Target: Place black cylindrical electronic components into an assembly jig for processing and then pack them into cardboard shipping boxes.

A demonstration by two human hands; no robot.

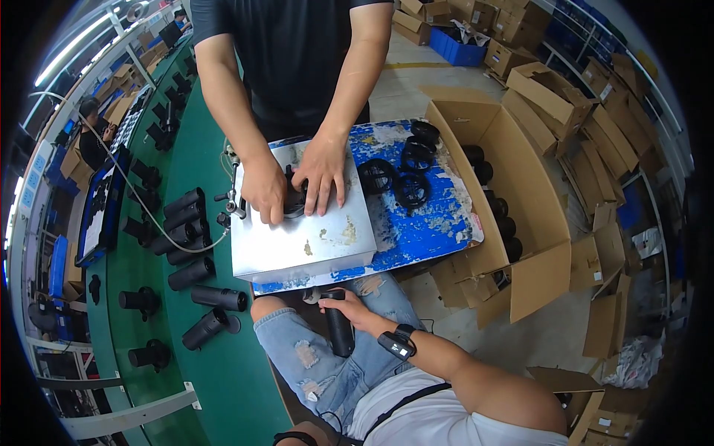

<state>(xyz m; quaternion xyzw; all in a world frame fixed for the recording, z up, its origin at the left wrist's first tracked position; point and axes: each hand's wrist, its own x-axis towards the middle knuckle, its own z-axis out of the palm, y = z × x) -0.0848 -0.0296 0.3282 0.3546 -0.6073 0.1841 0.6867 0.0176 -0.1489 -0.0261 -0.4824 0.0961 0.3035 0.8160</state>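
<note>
Head view: right hand (355, 312) grip wraps a smooth black cylinder (339, 327); left unseen.

The tube (340, 331) in the right hand (355, 311) looks like matt black plastic, resting on torn blue denim (327, 364). The far plate (297, 238) is dull, scuffed metal, on a board (416, 223) with chipped blue paint. Right, the box (520, 186) is plain brown cardboard; left, the belt (216, 349) is smooth matt green.

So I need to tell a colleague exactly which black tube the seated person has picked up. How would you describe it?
Start at the silver metal box on the blue board. Just below its front edge, over the torn jeans, the right hand holds a black tube. It alone sits upright on a lap; the others lie on the green belt.
</note>
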